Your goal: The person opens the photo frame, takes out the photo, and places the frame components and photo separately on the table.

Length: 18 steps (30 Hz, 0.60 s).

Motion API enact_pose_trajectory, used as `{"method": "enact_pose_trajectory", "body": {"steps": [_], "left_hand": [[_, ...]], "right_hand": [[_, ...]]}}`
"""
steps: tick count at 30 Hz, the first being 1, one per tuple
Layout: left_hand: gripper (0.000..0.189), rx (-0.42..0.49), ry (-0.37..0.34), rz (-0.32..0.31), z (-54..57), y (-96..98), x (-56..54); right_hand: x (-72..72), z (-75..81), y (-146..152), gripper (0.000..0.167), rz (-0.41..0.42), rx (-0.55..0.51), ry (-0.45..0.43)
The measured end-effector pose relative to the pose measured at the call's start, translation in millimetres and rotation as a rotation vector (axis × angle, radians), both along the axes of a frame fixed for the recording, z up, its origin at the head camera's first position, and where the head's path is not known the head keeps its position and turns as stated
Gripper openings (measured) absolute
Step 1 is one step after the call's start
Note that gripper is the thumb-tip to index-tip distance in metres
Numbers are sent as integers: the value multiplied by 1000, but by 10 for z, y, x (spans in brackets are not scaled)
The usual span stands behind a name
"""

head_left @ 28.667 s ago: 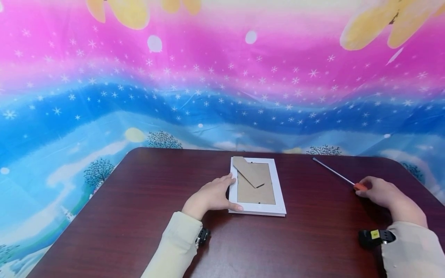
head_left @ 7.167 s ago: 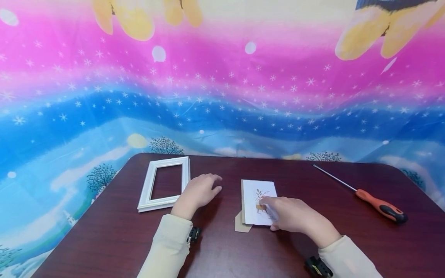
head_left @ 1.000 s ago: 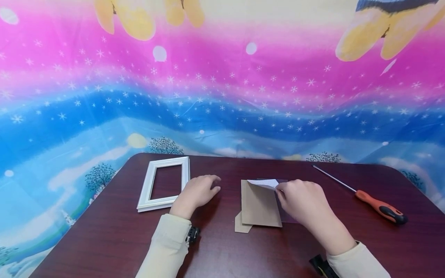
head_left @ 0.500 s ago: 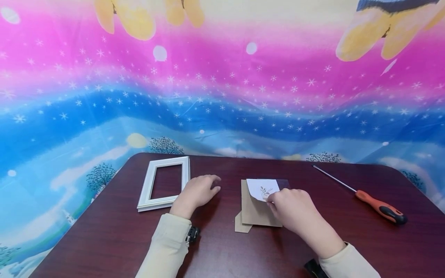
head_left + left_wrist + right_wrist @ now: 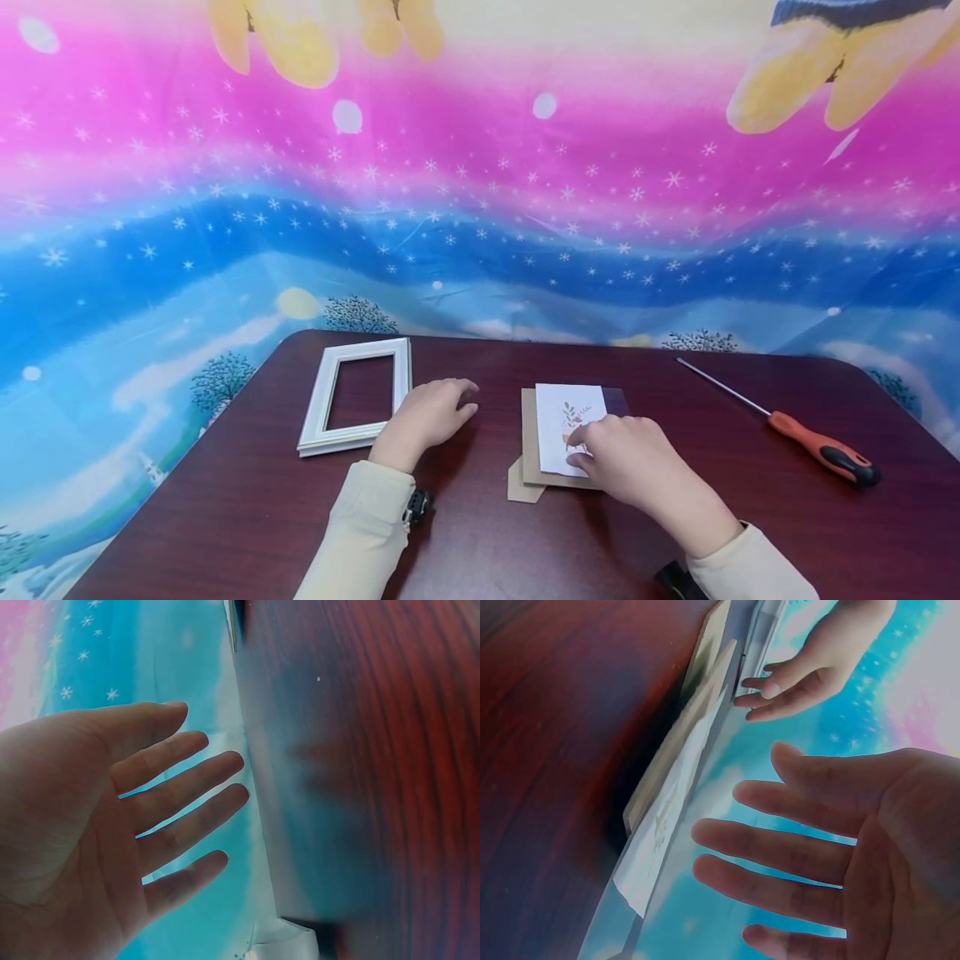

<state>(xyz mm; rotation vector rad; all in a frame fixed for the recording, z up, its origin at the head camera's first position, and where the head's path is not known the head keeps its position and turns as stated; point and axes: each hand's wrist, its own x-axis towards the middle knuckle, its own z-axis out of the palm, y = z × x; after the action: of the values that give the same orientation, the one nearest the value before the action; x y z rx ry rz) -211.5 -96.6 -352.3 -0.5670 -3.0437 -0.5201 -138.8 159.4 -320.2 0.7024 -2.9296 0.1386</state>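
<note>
My right hand (image 5: 630,454) is over a white picture sheet (image 5: 552,425) with a printed plant in a pot. Its fingers look extended and clear of the sheet in the right wrist view. Beneath the picture lies a brown backing board (image 5: 529,442), its stand leg (image 5: 525,487) jutting out at the lower left. A clear pane (image 5: 615,402) shows past the picture's right edge. My left hand (image 5: 427,417) hovers beside a white picture frame (image 5: 320,400), fingers spread and holding nothing. It covers the frame's lower right corner in the head view.
On the right of the dark wooden table (image 5: 480,550) lies a screwdriver (image 5: 806,436) with an orange and black handle, its tip pointing away to the back left. A printed cloth backdrop (image 5: 480,208) hangs behind the table's far edge.
The picture sheet, lifted and curled in my right hand's pinch a second ago, now lies flat on the board and pane. My right hand has let go of it. The left hand stays put.
</note>
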Motion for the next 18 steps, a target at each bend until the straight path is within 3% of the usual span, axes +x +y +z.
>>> {"method": "enact_pose_trajectory", "body": {"steps": [12, 18], "left_hand": [[32, -28, 72, 15, -48, 49, 46], [38, -26, 112, 51, -32, 70, 86]], "right_hand": [[-18, 20, 53, 20, -38, -13, -58], [-27, 24, 167, 16, -67, -37, -22]]}}
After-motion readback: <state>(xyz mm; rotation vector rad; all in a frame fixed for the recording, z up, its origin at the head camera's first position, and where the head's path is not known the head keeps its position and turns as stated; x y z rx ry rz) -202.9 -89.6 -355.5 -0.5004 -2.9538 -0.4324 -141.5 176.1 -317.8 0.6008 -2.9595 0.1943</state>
